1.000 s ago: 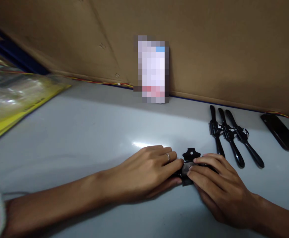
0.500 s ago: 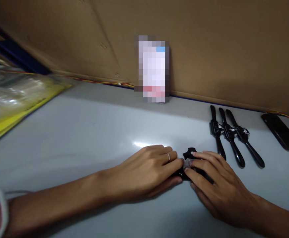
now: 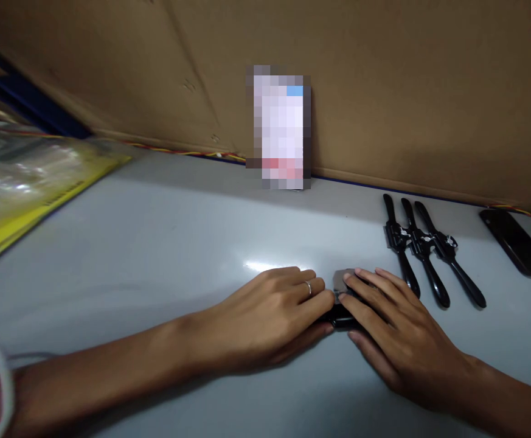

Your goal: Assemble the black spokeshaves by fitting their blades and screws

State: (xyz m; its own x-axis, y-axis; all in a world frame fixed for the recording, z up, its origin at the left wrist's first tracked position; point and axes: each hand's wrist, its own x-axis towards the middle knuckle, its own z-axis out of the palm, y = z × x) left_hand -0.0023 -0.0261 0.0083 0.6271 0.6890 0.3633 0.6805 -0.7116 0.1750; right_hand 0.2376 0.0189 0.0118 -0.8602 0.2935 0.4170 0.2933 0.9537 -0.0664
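Observation:
My left hand (image 3: 288,310) is closed around one end of a black spokeshave (image 3: 343,321) lying on the table, so that handle is hidden. A flat grey metal blade (image 3: 343,283) rests over the spokeshave's middle. My right hand (image 3: 393,331) reaches over the other end, its fingertips pressed on the blade and its thumb low by the black body. Under the right fingers, the far handle is mostly hidden.
Three black spokeshaves (image 3: 426,246) lie side by side at the right. Beyond them is a black phone-like object (image 3: 518,242). A blurred-out upright item (image 3: 283,131) leans on the cardboard wall (image 3: 406,91). Clear plastic bags (image 3: 28,170) with yellow lie at the left.
The grey blade has shifted away from me and lies flatter, now covering the black plate visible before. My right fingers moved with it; my left hand stays put.

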